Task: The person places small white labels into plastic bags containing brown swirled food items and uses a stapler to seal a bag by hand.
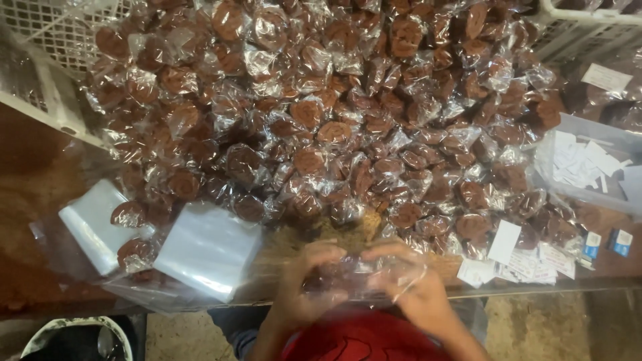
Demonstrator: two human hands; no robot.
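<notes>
While both hands (364, 277) pinch it, clear bag (361, 271), crinkled, glossy, blurred.

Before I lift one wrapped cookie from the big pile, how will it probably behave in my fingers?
The wrapped cookie is probably light, being small and flat. Its clear shiny wrapper looks crinkled and loose, so it may slip and rustle. The brown cookie inside seems likely to crack if squeezed. The pile lies loosely heaped, so neighbours could slide when one is pulled out.

Your left hand (304, 284) and right hand (408, 281) are motion-blurred, so the clear bag (358, 274) contents stay unreadable. The far white crate (40, 40) runs off frame.
</notes>
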